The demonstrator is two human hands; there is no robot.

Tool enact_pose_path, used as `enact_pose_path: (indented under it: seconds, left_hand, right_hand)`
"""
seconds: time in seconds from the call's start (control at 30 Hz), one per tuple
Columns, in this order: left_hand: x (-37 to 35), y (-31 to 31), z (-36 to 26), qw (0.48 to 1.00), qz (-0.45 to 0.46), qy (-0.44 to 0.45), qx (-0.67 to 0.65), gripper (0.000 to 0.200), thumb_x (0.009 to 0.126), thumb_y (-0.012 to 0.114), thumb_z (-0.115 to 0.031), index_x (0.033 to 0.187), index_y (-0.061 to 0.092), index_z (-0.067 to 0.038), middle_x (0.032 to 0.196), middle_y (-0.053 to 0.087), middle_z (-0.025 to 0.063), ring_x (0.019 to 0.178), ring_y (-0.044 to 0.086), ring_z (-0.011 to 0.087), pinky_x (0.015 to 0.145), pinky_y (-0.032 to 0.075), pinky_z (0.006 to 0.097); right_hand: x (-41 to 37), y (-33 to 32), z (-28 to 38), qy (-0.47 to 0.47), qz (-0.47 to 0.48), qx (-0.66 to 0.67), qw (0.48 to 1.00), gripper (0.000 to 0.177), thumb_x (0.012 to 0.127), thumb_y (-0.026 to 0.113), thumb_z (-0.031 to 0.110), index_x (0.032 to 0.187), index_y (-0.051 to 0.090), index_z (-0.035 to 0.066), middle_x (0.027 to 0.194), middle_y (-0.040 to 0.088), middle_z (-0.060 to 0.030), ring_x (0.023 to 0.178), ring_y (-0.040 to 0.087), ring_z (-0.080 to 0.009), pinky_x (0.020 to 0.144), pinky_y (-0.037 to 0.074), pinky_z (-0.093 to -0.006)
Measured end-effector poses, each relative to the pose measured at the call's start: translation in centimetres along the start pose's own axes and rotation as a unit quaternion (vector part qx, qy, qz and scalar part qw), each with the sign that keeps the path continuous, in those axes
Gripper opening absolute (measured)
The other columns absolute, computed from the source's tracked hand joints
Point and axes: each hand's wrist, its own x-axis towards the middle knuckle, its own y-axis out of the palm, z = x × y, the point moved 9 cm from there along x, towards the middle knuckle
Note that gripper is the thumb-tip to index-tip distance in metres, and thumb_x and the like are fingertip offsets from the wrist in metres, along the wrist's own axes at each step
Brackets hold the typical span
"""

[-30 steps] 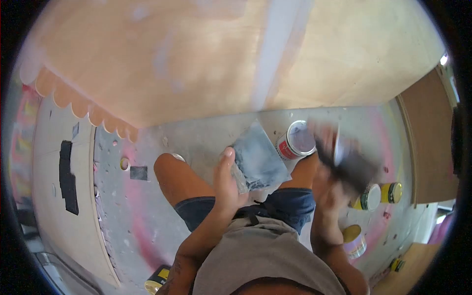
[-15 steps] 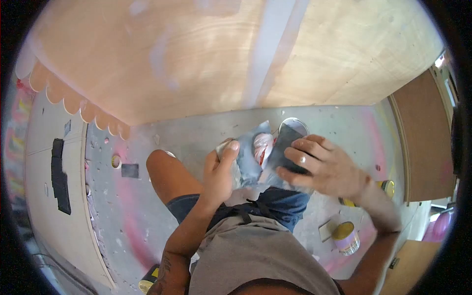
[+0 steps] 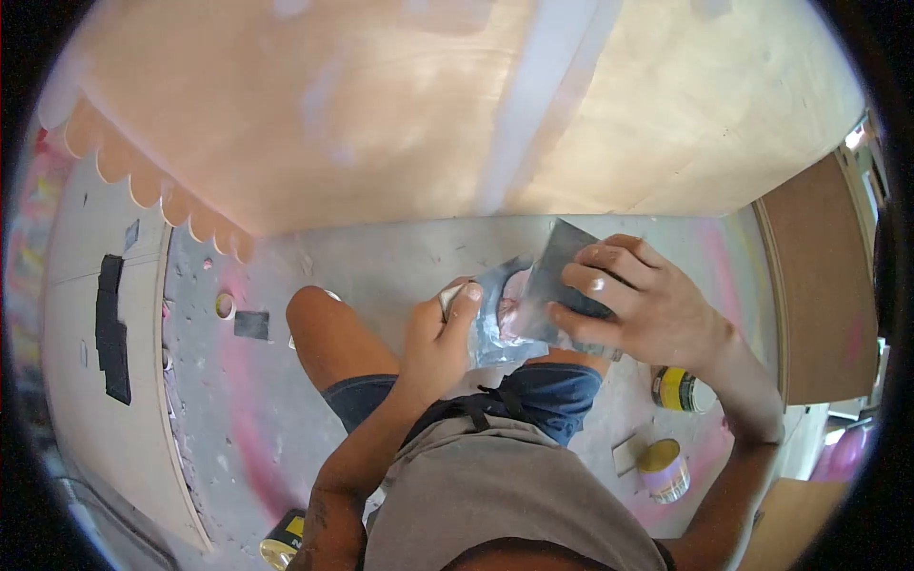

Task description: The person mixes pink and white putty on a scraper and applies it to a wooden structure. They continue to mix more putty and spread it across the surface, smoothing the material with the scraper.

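Note:
In the head view my left hand (image 3: 443,333) grips a smeared metal filler spreader (image 3: 487,333), thumb on top. A lump of pinkish putty (image 3: 514,297) lies on its face. My right hand (image 3: 628,295) is closed on a second flat grey filler spreader (image 3: 560,252), fingers across its face. This second blade is tilted against the putty and covers part of it. Both hands are in front of my lap, above the floor between my knees.
A large wooden panel (image 3: 381,124) with a pale filler stripe stands ahead. On the right are a yellow-and-black can (image 3: 674,388) and an open tin (image 3: 664,471). A tape roll (image 3: 225,305) and a dark square sheet (image 3: 251,324) lie on the left floor.
The right-hand spreader has swung more upright and now presses over the putty, hiding more of it. The red streak has faded into the pink. My left hand has shifted slightly right.

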Motion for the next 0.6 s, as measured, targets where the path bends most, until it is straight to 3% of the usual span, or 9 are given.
enact_pose_path:
  seconds: [0.07, 0.13, 0.2, 0.27, 0.3, 0.4, 0.53, 0.6]
  left_hand:
    - [-1.1, 0.0, 0.9, 0.999, -0.01, -0.025, -0.018, 0.034, 0.101, 0.049, -0.029, 0.088, 0.061, 0.0, 0.069, 0.053, -0.002, 0.066, 0.047, 0.0062, 0.06, 0.04, 0.0264]
    - [0.0, -0.3, 0.2, 0.999, 0.009, 0.014, 0.032, 0.034, 0.101, 0.048, -0.029, 0.088, 0.061, 0.0, 0.068, 0.052, -0.0009, 0.066, 0.046, 0.0069, 0.06, 0.04, 0.0265]
    - [-0.2, 0.0, -1.1, 1.0, 0.003, 0.029, 0.004, 0.034, 0.101, 0.047, -0.028, 0.087, 0.061, 0.0, 0.067, 0.052, -0.0001, 0.065, 0.046, 0.0072, 0.059, 0.04, 0.0269]
    - [-1.1, 0.0, -0.7, 0.999, 0.0, 0.025, -0.027, 0.035, 0.101, 0.047, -0.028, 0.087, 0.06, 0.0, 0.066, 0.051, 0.0008, 0.065, 0.045, 0.0075, 0.059, 0.04, 0.0273]
    - [-0.7, -0.1, -0.2, 1.0, 0.009, 0.019, 0.018, 0.034, 0.102, 0.047, -0.028, 0.088, 0.061, 0.0, 0.066, 0.051, 0.0014, 0.065, 0.045, 0.0077, 0.059, 0.04, 0.0273]
    - [-0.1, -0.3, -0.9, 0.999, 0.018, 0.027, 0.039, 0.034, 0.102, 0.047, -0.028, 0.092, 0.062, 0.0, 0.066, 0.052, 0.0025, 0.064, 0.045, 0.0081, 0.059, 0.04, 0.0274]
    - [-0.4, -0.8, -1.5, 0.997, 0.004, 0.046, 0.062, 0.034, 0.102, 0.046, -0.028, 0.097, 0.064, 0.001, 0.068, 0.055, 0.004, 0.065, 0.048, 0.0087, 0.061, 0.042, 0.0278]
    - [-0.9, -0.6, -2.8, 0.999, 0.008, 0.046, 0.027, 0.035, 0.102, 0.046, -0.028, 0.097, 0.064, 0.001, 0.068, 0.056, 0.0036, 0.066, 0.049, 0.0087, 0.061, 0.043, 0.0281]
  right_hand:
    - [0.1, 1.7, 0.4, -0.014, 0.012, 0.03, 0.999, 0.039, 0.073, 0.062, 0.02, 0.112, 0.056, 0.024, 0.109, 0.05, -0.0037, 0.109, 0.05, -0.0214, 0.092, 0.046, -0.0354]
    - [0.6, 1.7, 0.5, -0.031, 0.009, 0.042, 0.999, 0.038, 0.072, 0.062, 0.02, 0.11, 0.058, 0.024, 0.109, 0.05, -0.0035, 0.109, 0.05, -0.0212, 0.092, 0.047, -0.0352]
    - [0.8, -0.2, 0.2, 0.009, -0.036, 0.037, 0.999, 0.033, 0.072, 0.062, 0.019, 0.104, 0.061, 0.023, 0.11, 0.051, -0.0034, 0.108, 0.051, -0.0216, 0.092, 0.047, -0.035]
    - [0.7, 1.5, 0.6, -0.003, -0.018, 0.042, 0.999, 0.032, 0.071, 0.062, 0.02, 0.103, 0.063, 0.023, 0.11, 0.051, -0.0036, 0.107, 0.052, -0.0219, 0.091, 0.047, -0.0354]
    - [0.9, 2.1, 0.7, -0.018, -0.009, 0.035, 0.999, 0.031, 0.07, 0.062, 0.02, 0.102, 0.064, 0.022, 0.109, 0.052, -0.0038, 0.106, 0.053, -0.0222, 0.091, 0.047, -0.0359]
    - [0.8, 0.5, 0.5, -0.009, -0.043, -0.006, 0.999, 0.041, 0.069, 0.069, 0.031, 0.108, 0.059, 0.022, 0.112, 0.053, -0.0037, 0.109, 0.051, -0.0233, 0.092, 0.045, -0.0378]
    - [1.0, 1.6, -0.1, 0.017, -0.003, 0.03, 0.999, 0.04, 0.072, 0.064, 0.025, 0.112, 0.06, 0.022, 0.111, 0.053, -0.0044, 0.107, 0.053, -0.0238, 0.092, 0.044, -0.0383]
    - [0.2, -0.1, 0.2, 0.048, -0.106, 0.065, 0.991, 0.041, 0.074, 0.06, 0.021, 0.114, 0.061, 0.022, 0.112, 0.053, -0.0054, 0.107, 0.053, -0.0251, 0.092, 0.044, -0.0403]
